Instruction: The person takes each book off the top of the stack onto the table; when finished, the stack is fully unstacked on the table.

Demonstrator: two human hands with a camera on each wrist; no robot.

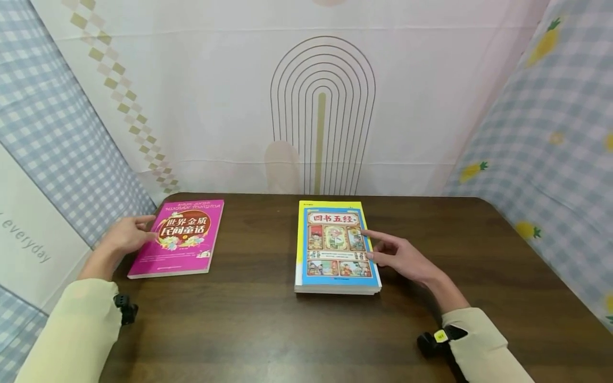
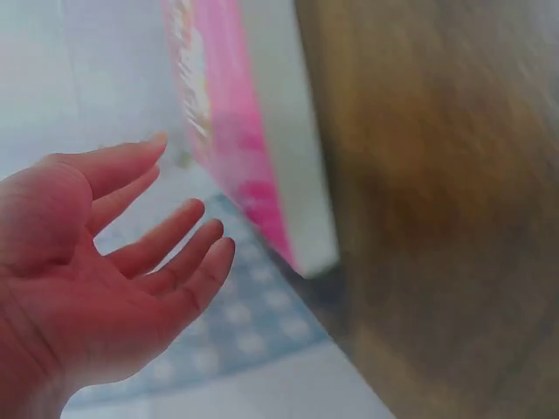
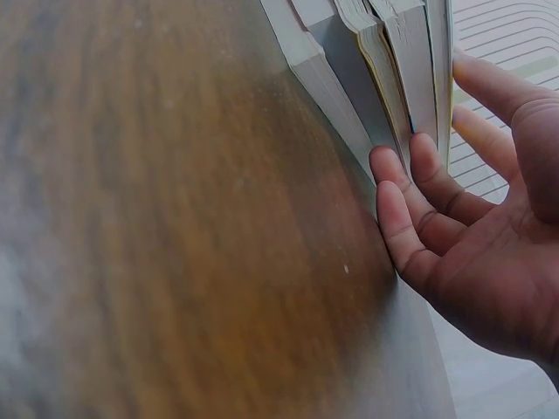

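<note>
A pink book with Chinese characters lies on the left part of the brown table. My left hand hovers at its left edge, fingers spread and loosely bent. In the left wrist view that hand holds nothing, and a gap shows between its fingers and the book. At the middle of the table is a stack of several books, topped by a blue and yellow one. My right hand rests its fingertips against the stack's right side. The right wrist view shows those fingers along the page edges.
The brown wooden table ends at a white curtain with a line-arch pattern. Checked blue cloth hangs at the right, and more checked cloth at the left. A black band with a camera sits on each wrist.
</note>
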